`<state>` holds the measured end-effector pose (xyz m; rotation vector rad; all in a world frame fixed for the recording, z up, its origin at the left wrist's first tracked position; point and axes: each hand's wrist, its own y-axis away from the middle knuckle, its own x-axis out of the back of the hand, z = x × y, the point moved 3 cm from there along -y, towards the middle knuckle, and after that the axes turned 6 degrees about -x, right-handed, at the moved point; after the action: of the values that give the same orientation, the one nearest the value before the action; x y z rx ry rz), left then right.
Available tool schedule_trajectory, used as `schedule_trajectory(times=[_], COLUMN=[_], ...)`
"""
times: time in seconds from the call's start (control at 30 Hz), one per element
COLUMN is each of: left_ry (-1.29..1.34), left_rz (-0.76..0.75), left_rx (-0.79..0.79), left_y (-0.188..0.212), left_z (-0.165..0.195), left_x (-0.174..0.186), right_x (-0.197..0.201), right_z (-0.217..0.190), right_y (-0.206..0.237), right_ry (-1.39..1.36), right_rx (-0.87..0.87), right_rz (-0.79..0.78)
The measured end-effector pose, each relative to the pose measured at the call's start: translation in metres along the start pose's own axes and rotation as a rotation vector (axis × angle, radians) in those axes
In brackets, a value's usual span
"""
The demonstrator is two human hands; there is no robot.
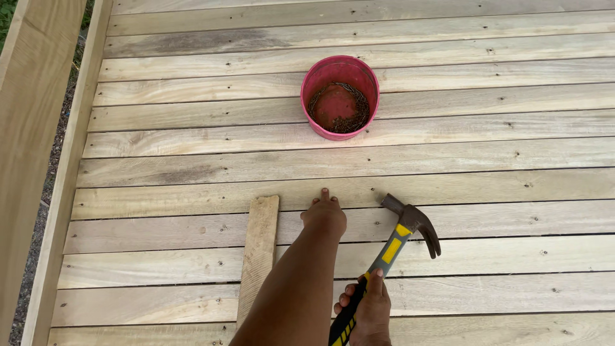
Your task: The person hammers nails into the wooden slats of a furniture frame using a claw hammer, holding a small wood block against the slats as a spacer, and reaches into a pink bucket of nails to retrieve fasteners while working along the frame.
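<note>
Two hands over plank deck [192, 134]. Left hand [325, 214] reaches forward, fingertips pressed to board, likely steadying nail, though nail too small to see; open or pinched, cannot tell. Right hand [369, 307] closed round hammer [397, 240] handle, head raised beside left hand, ready to strike. Short loose board [259, 256] just left of forearm. Red bucket [340, 96] of nails ahead, within reach.
</note>
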<state>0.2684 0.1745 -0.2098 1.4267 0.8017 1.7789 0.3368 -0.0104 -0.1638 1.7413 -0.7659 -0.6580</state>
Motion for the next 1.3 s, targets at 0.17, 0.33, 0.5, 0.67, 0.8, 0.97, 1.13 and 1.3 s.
schedule_trajectory(times=[0.17, 0.33, 0.5, 0.67, 0.8, 0.97, 1.13, 1.3], left_ry=[-0.049, -0.078, -0.053, -0.064, -0.143, -0.17, -0.19, -0.175], left_rz=[-0.056, -0.007, 0.02, 0.029, 0.01, -0.026, 0.006, 0.009], left_rx=[0.011, -0.019, -0.018, -0.008, -0.027, -0.013, -0.042, -0.038], left_y=[-0.001, -0.003, -0.004, -0.006, -0.006, -0.006, -0.006, -0.005], left_z=[0.005, 0.003, 0.003, 0.0, -0.001, 0.002, 0.001, 0.0], left_x=[0.004, 0.008, 0.01, 0.008, 0.006, 0.011, 0.008, 0.006], right_x=[-0.03, -0.013, -0.033, -0.035, -0.04, -0.052, -0.041, -0.051], right_z=[0.003, -0.019, -0.003, -0.017, -0.009, -0.008, -0.015, 0.001], right_y=[-0.013, -0.007, -0.002, 0.0, 0.007, 0.001, -0.002, -0.001], right_ry=[-0.046, -0.075, -0.173, -0.04, -0.221, -0.161, -0.23, -0.205], right_rx=[0.01, 0.03, 0.091, 0.076, 0.051, 0.034, 0.049, 0.052], right_rz=[-0.052, -0.056, 0.008, -0.071, -0.011, -0.088, -0.046, -0.09])
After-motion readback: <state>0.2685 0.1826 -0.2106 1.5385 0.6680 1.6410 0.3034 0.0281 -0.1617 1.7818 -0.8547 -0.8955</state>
